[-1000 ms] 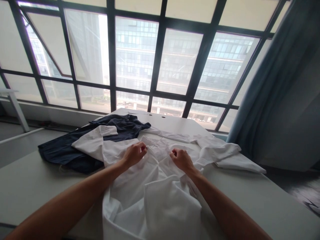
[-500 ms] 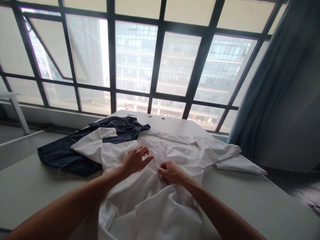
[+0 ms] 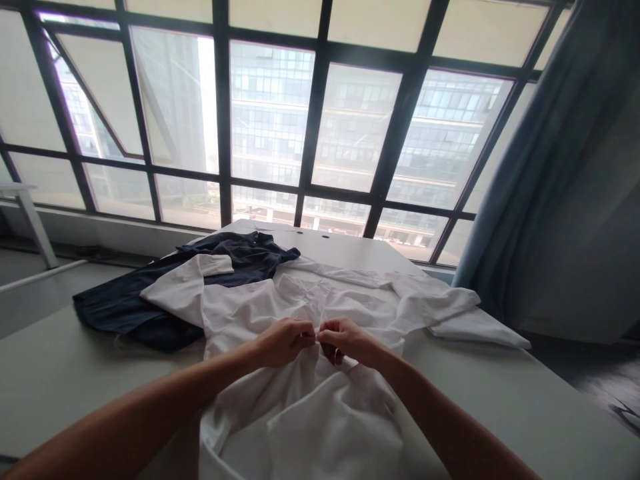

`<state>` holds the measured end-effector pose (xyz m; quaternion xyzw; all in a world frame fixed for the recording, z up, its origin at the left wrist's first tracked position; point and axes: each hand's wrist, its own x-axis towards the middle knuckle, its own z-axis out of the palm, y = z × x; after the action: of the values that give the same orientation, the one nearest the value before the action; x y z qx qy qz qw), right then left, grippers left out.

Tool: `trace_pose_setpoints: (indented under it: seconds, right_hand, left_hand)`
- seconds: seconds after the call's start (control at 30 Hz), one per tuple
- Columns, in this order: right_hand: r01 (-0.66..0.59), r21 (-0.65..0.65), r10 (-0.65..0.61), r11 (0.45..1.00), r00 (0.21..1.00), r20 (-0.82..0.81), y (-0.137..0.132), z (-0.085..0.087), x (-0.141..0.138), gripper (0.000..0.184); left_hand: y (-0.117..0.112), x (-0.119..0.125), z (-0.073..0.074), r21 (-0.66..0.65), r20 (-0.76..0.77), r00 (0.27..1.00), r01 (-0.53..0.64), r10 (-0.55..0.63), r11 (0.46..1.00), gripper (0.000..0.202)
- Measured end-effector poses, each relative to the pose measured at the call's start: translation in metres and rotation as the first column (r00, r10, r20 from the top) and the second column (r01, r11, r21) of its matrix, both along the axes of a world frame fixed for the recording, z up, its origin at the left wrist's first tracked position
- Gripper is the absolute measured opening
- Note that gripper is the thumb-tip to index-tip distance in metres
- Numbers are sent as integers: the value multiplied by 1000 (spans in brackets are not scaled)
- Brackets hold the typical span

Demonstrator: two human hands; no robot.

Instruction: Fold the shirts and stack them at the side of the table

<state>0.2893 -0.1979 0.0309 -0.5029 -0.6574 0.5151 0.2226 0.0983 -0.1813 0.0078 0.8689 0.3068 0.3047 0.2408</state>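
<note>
Since a second ago both hands have closed in from apart to meet at the middle of the white shirt (image 3: 250, 310); half a second ago the left fingers were still spread, now they're curled in. Scene, big to small: window (image 3: 270, 113) with dark frames fills the back, curtain (image 3: 540, 173) hangs at right, grey table (image 3: 500, 400) runs from the near edge to the glass. White shirt lies front up across the table centre, sleeves out to both sides, lower part bunched and folded toward the near edge. Navy shirt (image 3: 130, 303) lies to its left, partly under the white left-side sleeve. Left hand (image 3: 285, 341) and right hand (image 3: 345, 340) rest on the shirt's front opening, just below the collar area, knuckles nearly touching. Left fingertips (image 3: 309, 338) are pressed together, pinching a bit of white cloth at the opening; right fingers (image 3: 325, 333) are curled and pinching the opposite edge. Can't tell if a button sits between them, too small. Judged step: working the front closure at one spot, likely fastening or lining up the two edges. What comes after calls for fine fingertip control, both edges kept aligned and taut, since the cloth below is loose and rumpled.
</note>
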Motion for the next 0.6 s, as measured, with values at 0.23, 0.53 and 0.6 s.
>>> trace_pose_setpoints:
  seconds: [0.23,0.53,0.6]
  right_hand:
    - [-4,114,-46,993,901,431,8,8,27,20]
    - [-36,517,-200,855,897,394,26,0,47,25]
    - [-61,702,-288,709,884,368,30,-10,37,33]
  left_hand:
    - [3,-32,32,-366,-78,976,162,-204,917,31]
    - [15,-45,37,-99,-186,982,-54,35,994,48]
    - [18,-38,24,163,-227,964,-104,140,981,42]
